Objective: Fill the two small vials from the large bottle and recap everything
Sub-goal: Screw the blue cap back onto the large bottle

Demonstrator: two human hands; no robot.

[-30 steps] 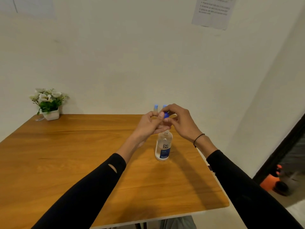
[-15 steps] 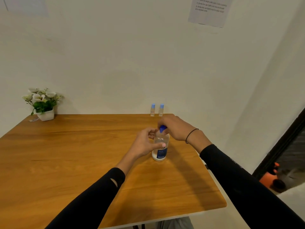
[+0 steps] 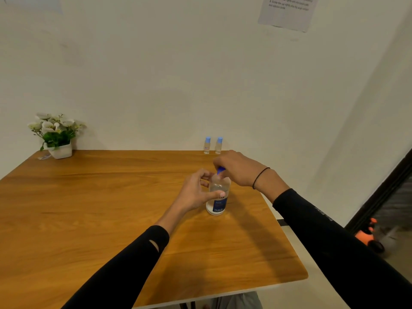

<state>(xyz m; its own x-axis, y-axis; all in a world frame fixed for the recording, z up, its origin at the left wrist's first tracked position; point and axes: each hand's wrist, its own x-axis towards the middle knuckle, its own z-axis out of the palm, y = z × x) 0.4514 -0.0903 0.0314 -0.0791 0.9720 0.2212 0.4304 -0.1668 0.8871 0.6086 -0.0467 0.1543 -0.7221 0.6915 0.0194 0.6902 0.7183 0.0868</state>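
Fingers: the left hand (image 3: 196, 194) is curled part-way round the large bottle (image 3: 217, 199), thumb across the near face just above the label, the other fingers reaching round the far side at shoulder height. The right hand (image 3: 236, 169) comes over the top, its fingertips bunched and pinching the dark blue cap (image 3: 220, 170); only a sliver of cap shows beneath them. Cannot tell whether the cap is seated on the neck, threaded, or merely held there.

Positions: bottle stands upright on the wooden table (image 3: 100, 208), toward the right side, liquid low in it, about at the base of the label. The two small vials (image 3: 213, 145) stand upright side by side at the back edge against the wall, each wearing a light blue cap, well apart from the bottle and from both hands.

Rationale (judged): the left hand braces the body so it does not spin or tip while the right works the cap; a top-down pinch suits twisting a small cap. Vials capped and set aside suggests they are either finished or not yet begun; fill level too small to read.

A potted plant (image 3: 56, 136) sits at the far left corner.
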